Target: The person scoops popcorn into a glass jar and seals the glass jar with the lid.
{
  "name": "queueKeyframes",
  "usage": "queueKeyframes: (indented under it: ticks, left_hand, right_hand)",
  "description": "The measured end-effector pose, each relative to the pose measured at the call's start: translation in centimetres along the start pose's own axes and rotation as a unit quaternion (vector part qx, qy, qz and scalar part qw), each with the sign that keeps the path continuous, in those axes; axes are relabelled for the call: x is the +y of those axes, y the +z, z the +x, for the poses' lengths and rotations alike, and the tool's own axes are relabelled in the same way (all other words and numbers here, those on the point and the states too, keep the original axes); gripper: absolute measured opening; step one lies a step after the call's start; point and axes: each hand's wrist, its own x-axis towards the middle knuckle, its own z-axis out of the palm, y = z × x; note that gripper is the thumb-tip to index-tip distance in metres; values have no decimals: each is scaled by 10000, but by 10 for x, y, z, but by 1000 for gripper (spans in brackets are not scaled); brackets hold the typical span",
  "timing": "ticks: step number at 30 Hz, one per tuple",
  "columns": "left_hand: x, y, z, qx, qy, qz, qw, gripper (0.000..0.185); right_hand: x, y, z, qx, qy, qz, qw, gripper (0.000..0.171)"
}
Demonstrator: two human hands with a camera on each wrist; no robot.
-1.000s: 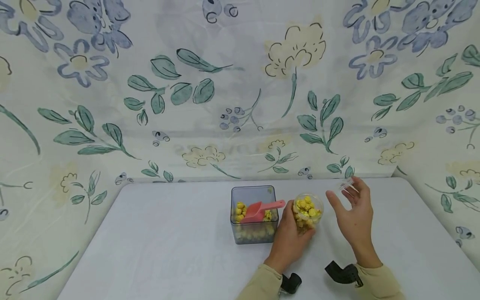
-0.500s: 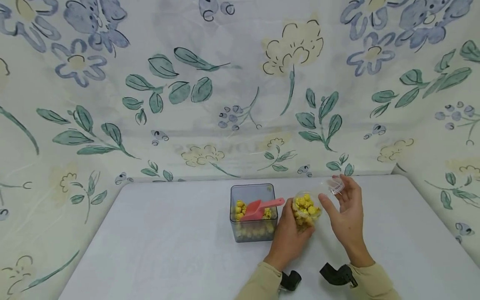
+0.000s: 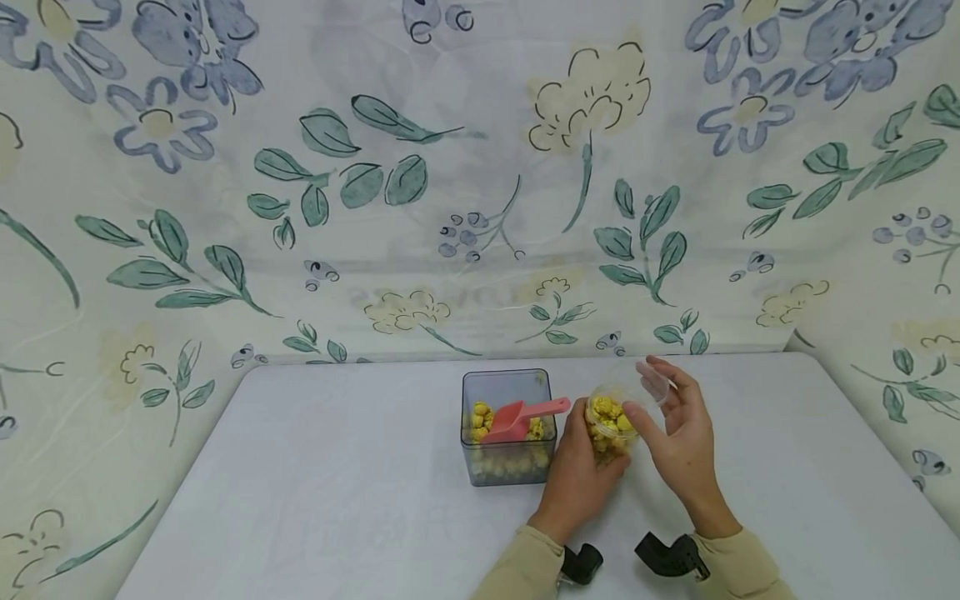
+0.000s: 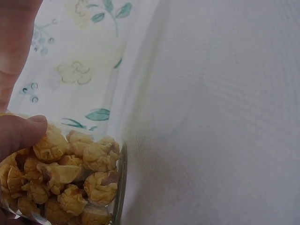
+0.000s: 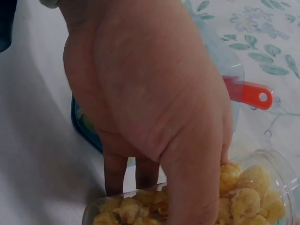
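Observation:
In the head view, my left hand (image 3: 579, 479) grips a clear round jar (image 3: 606, 446) filled with yellow popcorn (image 3: 609, 412). Its mouth is uncovered and tilted toward the camera. My right hand (image 3: 682, 437) holds a thin clear lid (image 3: 654, 382) by its edge, just right of and above the jar's rim. The left wrist view shows the jar (image 4: 70, 183) close up, with a thumb (image 4: 23, 133) pressed on its side. Fingers curled around the jar also appear in the right wrist view, where the lid is hard to make out.
A grey see-through square bin (image 3: 510, 467) stands left of the jar, partly filled with popcorn. A pink scoop (image 3: 517, 421) lies on that popcorn, its handle over the bin's right rim. White cloth (image 3: 315, 475) covers the table; a flowered curtain (image 3: 480, 167) hangs behind.
My right hand has moved left with the lid, from well right of the jar to close beside its rim. My left hand and the jar have stayed almost still.

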Motion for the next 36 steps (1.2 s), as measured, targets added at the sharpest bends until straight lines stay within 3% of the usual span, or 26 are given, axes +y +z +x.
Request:
queueKeyframes:
  ticks: [12,36]
  left_hand:
    - [0,0,1,13,157,-19,9999,78]
    - [-2,-1,0,25,219,113,9997,82]
  right_hand:
    - [9,-5,-1,-697,-257,30,9972,58]
    - [32,-13,-6,-1043,-368,170,9937,55]
